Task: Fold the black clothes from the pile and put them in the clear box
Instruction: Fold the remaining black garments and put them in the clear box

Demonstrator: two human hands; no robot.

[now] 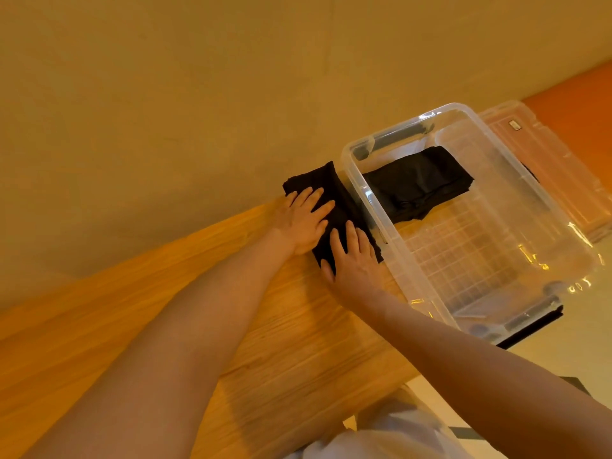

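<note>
**Pressing the fold flat beside the box**

The wooden surface [281, 342] ran from the near left toward the far right under warm yellow light, with a plain wall behind it. We had both hands flat on a folded black garment [334, 197] that lay on the surface just left of the clear box [414, 283], its right edge touching or nearly touching the box wall. Our left hand [304, 223] rested on the garment's left side and our right hand [356, 260] on its near end, fingers [318, 193] straight and slightly spread, pressing rather than gripping.

To finish this step well, we judged it best to smooth outward from the middle so the layers stayed square, then slide fingers under both ends and lift it level over the wall.

The garment looked dark, matte and soft, folded into a narrow oblong. Another folded black piece [420, 183] already lay in the box's far end, leaving the near part of its ribbed floor free. A clear lid [563, 180] lay beyond the box.
</note>
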